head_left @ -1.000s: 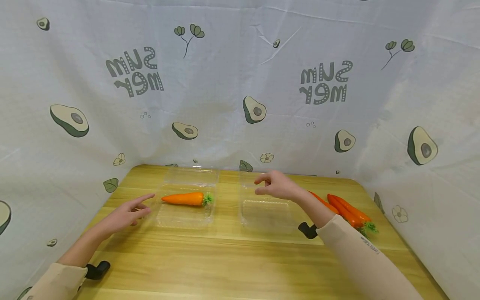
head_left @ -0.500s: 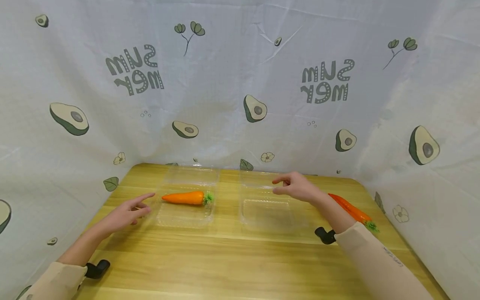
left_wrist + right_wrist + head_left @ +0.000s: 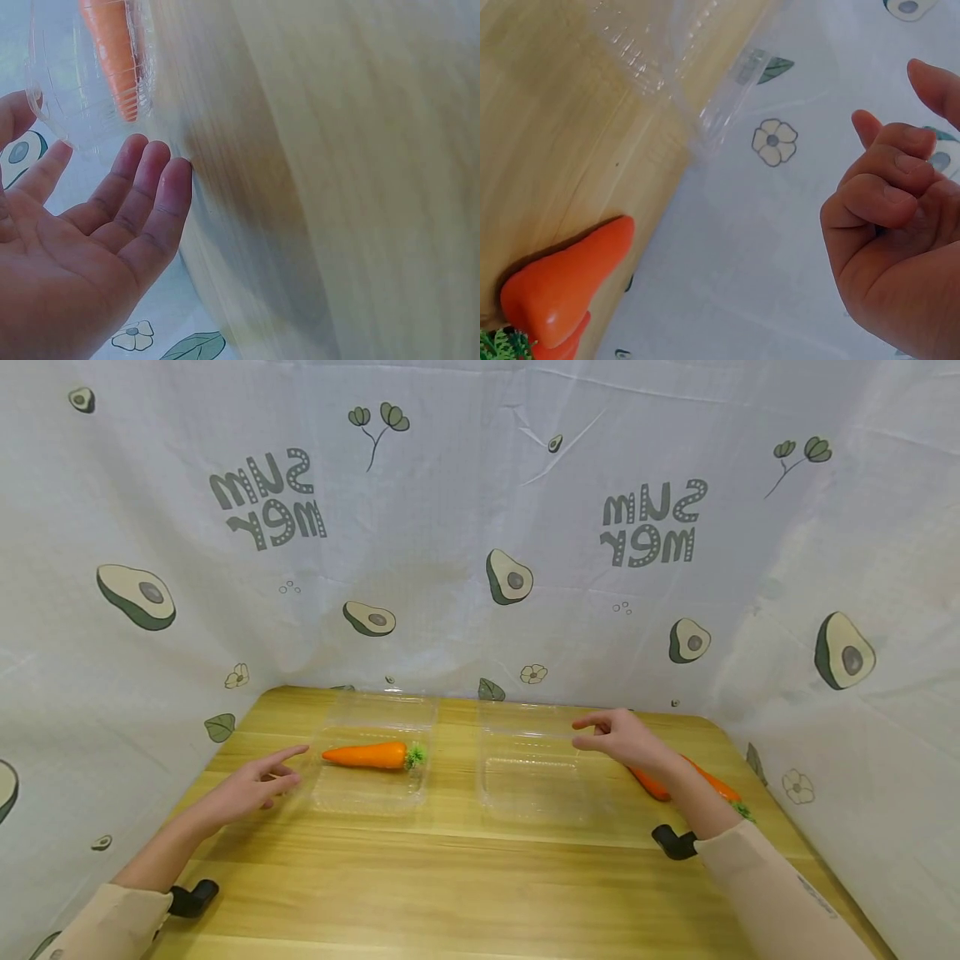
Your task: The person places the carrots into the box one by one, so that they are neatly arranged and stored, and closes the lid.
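Observation:
An orange carrot [image 3: 367, 756] with a green leafy top lies in the left clear plastic clamshell box [image 3: 367, 803], whose lid is folded back. My left hand [image 3: 258, 789] is at that box's left side, fingers spread and relaxed, holding nothing; in the left wrist view its fingertips are close to the box wall [image 3: 56, 112]. A second clear clamshell box [image 3: 532, 781], lid also back, stands to the right with nothing in it. My right hand [image 3: 618, 739] hovers right of it, holding nothing, index finger and thumb apart, other fingers loosely bent.
More carrots [image 3: 651, 783] lie on the wooden table [image 3: 420, 893] at the right, partly hidden by my right forearm. In the right wrist view a carrot [image 3: 570, 289] lies near the table edge. A white curtain [image 3: 450, 527] with avocado prints hangs around the table.
My right hand has moved steadily rightward, away from the right box toward the carrots, with nothing in it. The left hand, the boxes and the carrot in the left box have stayed put.

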The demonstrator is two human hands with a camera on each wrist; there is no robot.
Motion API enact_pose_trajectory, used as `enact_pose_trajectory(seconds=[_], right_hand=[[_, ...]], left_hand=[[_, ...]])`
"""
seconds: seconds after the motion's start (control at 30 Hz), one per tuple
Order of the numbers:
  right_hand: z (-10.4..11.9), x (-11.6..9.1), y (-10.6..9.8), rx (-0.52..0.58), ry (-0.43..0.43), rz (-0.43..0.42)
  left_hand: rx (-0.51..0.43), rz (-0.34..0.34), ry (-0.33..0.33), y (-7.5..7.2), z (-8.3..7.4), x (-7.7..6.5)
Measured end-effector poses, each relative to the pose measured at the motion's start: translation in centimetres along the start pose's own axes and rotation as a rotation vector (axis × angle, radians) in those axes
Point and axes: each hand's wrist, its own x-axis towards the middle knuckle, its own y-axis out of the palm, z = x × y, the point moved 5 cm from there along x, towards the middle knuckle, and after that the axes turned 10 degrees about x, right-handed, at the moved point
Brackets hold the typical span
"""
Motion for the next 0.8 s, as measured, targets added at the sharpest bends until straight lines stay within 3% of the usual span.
enact_pose_trajectory(seconds=[0.57,0.8], right_hand=[[-2.4,-2.0,-1.8,0.031,0.047,-0.074],[-4.1,-2.9,-2.4,0.080,0.116,-0.096]], left_hand=[[-0.004,-0.002,-0.006,0.0,-0.2,-0.1],[0.004,-0.005,-0.001,0.0,-0.3,-0.2]])
